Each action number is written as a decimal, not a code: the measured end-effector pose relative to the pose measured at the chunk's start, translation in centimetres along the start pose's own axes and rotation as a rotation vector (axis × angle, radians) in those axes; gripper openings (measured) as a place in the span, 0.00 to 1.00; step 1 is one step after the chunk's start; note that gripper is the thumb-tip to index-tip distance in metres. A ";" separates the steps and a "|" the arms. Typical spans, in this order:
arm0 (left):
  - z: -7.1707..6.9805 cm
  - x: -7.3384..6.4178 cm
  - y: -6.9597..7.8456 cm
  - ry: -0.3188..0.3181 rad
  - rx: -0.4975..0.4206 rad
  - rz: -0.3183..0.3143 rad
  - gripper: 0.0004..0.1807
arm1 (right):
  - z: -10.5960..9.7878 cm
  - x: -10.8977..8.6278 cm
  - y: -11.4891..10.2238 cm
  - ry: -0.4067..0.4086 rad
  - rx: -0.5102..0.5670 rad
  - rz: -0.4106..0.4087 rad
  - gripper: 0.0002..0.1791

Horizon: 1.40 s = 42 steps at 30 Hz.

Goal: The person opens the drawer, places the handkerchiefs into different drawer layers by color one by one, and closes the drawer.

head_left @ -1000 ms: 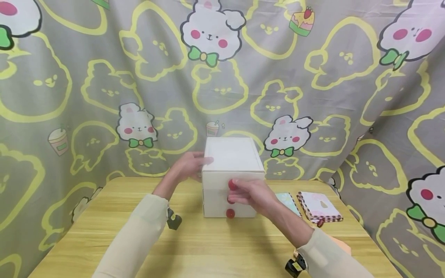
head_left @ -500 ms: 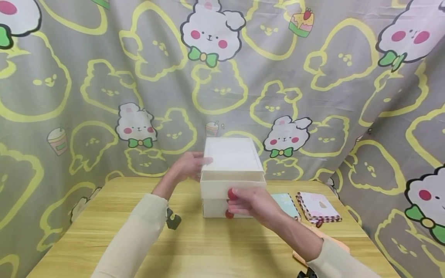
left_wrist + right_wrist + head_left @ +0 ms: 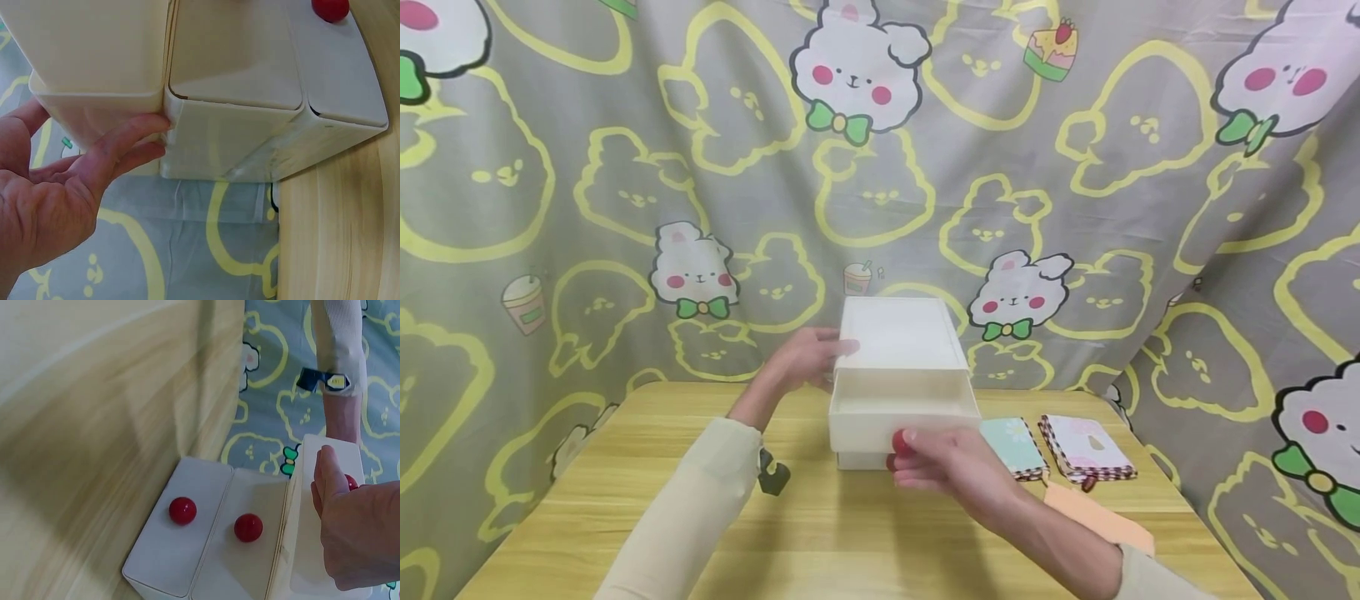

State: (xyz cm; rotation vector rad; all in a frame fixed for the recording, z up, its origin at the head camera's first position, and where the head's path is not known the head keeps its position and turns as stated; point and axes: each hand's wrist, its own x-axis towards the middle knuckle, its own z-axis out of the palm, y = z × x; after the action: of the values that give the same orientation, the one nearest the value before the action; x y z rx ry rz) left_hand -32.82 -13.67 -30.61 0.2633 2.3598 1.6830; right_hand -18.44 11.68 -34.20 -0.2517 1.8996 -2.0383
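A small white chest of drawers (image 3: 895, 333) stands on the table, its top drawer (image 3: 880, 429) pulled well out. No contents show in the visible part of that drawer. My right hand (image 3: 962, 467) pinches the top drawer's round red knob (image 3: 901, 442). The left hand (image 3: 801, 358) steadies the chest's upper left side, the thumb over its top; in the left wrist view, fairly straight fingers (image 3: 128, 140) press on the side wall. In the right wrist view, two lower drawers are closed, with red knobs (image 3: 249, 527) on their fronts.
To the right of the chest lie a mint folded cloth (image 3: 1017, 446) and a white-and-pink folded cloth (image 3: 1090, 446) with checked edging. An orange cloth-like piece (image 3: 1097, 512) lies nearer, partly behind the right forearm. A patterned curtain (image 3: 760, 192) hangs behind the wooden table (image 3: 655, 467).
The top drawer has gone from closed to well open. My right hand has drawn its knob toward me and downward in view. The left hand has stayed on the chest.
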 end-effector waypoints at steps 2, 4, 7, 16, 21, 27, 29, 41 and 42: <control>0.0 0.1 0.0 0.000 0.003 0.000 0.39 | 0.1 -0.4 0.0 0.000 -0.009 -0.001 0.27; 0.1 0.1 0.0 0.002 0.003 -0.003 0.39 | 0.2 -0.8 0.1 -0.005 -0.013 0.001 0.27; 0.1 0.1 0.1 0.006 0.007 -0.004 0.39 | 0.3 -1.3 0.1 -0.017 -0.004 0.006 0.27; -0.1 0.1 0.1 0.010 0.005 -0.011 0.38 | 0.4 -1.9 0.2 -0.027 0.039 0.028 0.27; 0.0 -0.1 0.0 -0.001 -0.009 -0.002 0.38 | 0.3 -2.0 0.1 -0.030 0.017 0.032 0.28; 0.0 -0.1 0.0 -0.001 -0.002 0.007 0.39 | -0.8 -1.7 -0.5 -0.082 -0.159 0.035 0.28; 0.0 -0.1 0.0 -0.002 0.006 0.010 0.39 | -1.3 -1.6 -0.9 -0.120 -0.203 0.043 0.28; 0.1 -0.1 0.1 0.000 0.017 0.007 0.39 | -4.7 -2.1 -4.6 -0.366 -0.477 0.093 0.24; 0.1 -0.1 0.1 0.000 0.015 0.004 0.39 | -5.0 -2.1 -4.9 -0.379 -0.482 0.095 0.24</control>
State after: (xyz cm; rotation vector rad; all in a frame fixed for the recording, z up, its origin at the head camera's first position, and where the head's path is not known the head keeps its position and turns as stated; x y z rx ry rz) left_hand -32.70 -13.63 -30.54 0.2711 2.3741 1.6679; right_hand -18.94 17.32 -29.54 -0.6040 2.0692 -1.3285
